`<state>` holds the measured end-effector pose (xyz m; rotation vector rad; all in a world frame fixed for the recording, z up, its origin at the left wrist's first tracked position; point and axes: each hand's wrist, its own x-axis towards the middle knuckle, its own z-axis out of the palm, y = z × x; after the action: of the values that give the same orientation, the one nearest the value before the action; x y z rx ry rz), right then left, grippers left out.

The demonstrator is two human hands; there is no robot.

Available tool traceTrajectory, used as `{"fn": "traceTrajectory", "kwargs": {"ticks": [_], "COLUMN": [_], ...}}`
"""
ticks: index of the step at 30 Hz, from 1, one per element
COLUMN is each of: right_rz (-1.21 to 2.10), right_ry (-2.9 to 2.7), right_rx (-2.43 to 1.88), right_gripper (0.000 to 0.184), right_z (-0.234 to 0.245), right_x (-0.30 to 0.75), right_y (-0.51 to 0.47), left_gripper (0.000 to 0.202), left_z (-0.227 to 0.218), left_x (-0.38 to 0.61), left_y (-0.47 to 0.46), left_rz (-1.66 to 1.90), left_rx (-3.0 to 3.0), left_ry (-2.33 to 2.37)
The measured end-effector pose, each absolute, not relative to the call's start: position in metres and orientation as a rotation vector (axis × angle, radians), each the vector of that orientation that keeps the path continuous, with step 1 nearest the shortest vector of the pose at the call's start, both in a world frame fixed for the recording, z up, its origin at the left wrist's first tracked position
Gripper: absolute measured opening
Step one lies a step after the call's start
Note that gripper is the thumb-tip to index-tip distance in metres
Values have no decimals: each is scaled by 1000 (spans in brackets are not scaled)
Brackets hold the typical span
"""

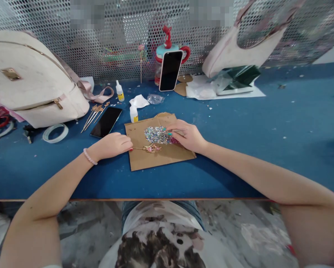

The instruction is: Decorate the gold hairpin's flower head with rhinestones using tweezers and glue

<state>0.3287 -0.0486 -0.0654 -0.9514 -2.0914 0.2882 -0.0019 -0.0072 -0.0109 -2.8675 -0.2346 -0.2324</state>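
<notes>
A sheet of brown cardboard (167, 160) lies on the blue table in front of me. My left hand (115, 145) is closed at its left edge, pinching the thin stem of a gold ornament stick (152, 148), whose decorated head with pink stones rests over the cardboard. Above that head is a spread of small glittering rhinestones (156, 134), with some pink ones at its right end, partly covered by my fingers. My right hand (188, 137) grips thin metal tweezers (180, 130), their tip at the rhinestones.
Beyond the cardboard stand glue bottles (134, 114). A dark phone (106, 122), several gold sticks (96, 111) and a tape roll (55, 133) are to the left. A white backpack (44, 82), a propped phone (170, 70), a lidded mug (158, 61) and a handbag (228, 52) line the back.
</notes>
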Motion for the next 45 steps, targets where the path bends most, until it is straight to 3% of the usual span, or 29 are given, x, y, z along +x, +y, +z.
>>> {"fn": "traceTrajectory", "kwargs": {"ticks": [18, 45], "right_rz": [343, 337], "right_ry": [-2132, -2116], "right_rx": [-952, -982], "right_gripper": [20, 21], "right_z": [-52, -45], "right_x": [320, 315], "right_y": [-53, -61], "left_gripper": [39, 42], "left_z": [-11, -6], "left_x": [1, 6], "left_y": [-10, -11], "left_rz": [-308, -207], "left_rx": [-2760, -2773], "left_ry": [-117, -86]}}
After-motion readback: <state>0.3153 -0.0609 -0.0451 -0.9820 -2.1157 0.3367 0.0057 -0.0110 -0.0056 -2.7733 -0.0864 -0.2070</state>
